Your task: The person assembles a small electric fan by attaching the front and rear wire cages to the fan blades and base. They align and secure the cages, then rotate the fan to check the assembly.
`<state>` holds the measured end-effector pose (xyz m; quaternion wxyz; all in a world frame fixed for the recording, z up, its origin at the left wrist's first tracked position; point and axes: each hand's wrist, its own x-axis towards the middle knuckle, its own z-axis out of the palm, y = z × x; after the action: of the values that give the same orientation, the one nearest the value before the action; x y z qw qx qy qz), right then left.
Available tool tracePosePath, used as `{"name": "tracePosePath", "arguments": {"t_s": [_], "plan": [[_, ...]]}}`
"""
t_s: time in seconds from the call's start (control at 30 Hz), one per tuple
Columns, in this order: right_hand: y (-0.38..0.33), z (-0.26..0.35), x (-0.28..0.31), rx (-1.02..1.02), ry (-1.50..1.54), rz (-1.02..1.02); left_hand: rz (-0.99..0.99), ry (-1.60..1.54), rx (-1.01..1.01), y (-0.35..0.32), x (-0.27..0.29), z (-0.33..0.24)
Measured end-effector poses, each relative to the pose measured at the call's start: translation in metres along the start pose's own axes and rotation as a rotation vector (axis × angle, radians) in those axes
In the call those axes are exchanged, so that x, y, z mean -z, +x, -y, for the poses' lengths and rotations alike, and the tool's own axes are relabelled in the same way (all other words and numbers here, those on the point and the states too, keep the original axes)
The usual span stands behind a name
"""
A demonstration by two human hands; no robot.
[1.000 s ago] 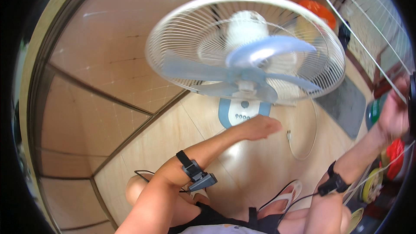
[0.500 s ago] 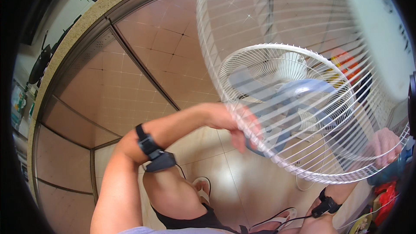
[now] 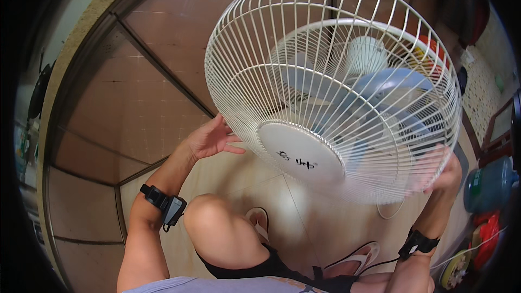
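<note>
A white wire fan grille (image 3: 301, 154) with a round white centre disc hangs tilted in front of me, its disc facing me. My right hand (image 3: 442, 169) grips the grille's rim at the lower right, with the fingers partly behind the wires. At the grille's left side, my left hand (image 3: 211, 140) is open with its fingers spread; its fingertips are close to the wires, and I cannot tell whether they touch. Behind the grille stands the fan, with blue-grey blades (image 3: 396, 82), a white motor housing (image 3: 366, 54) and a rear grille, seen through the wires.
Brown tiled cabinet doors (image 3: 108, 108) under a stone counter edge (image 3: 65, 57) curve along the left. A blue water jug (image 3: 488, 184) and a red bag (image 3: 487, 236) are at the right. My sandalled feet rest on the tiled floor (image 3: 282, 201) below.
The grille has turned so its disc faces me, and it has swung left. My left hand has moved left and spread its fingers; my right hand still holds the rim.
</note>
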<state>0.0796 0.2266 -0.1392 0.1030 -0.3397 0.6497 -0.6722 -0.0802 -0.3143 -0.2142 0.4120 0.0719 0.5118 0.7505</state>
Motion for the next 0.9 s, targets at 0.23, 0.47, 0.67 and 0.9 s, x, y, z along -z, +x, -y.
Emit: {"name": "tracePosePath", "arguments": {"t_s": [0.23,0.47,0.67,0.9], "plan": [[-0.003,0.005,-0.012,-0.682,-0.318,-0.217,-0.033,0.101,-0.065,0.003,0.018,0.017],[0.009,0.005,-0.023,-0.778,-0.511,-0.018,-0.093,0.173,-0.091,0.004,0.022,0.014],[-0.024,0.019,-0.026,-0.838,-0.614,-0.182,-0.019,0.277,-0.163,0.012,-0.002,0.007],[-0.051,0.014,-0.016,-0.678,-0.509,-0.601,-0.125,0.402,-0.256,0.019,-0.023,-0.002]]}}
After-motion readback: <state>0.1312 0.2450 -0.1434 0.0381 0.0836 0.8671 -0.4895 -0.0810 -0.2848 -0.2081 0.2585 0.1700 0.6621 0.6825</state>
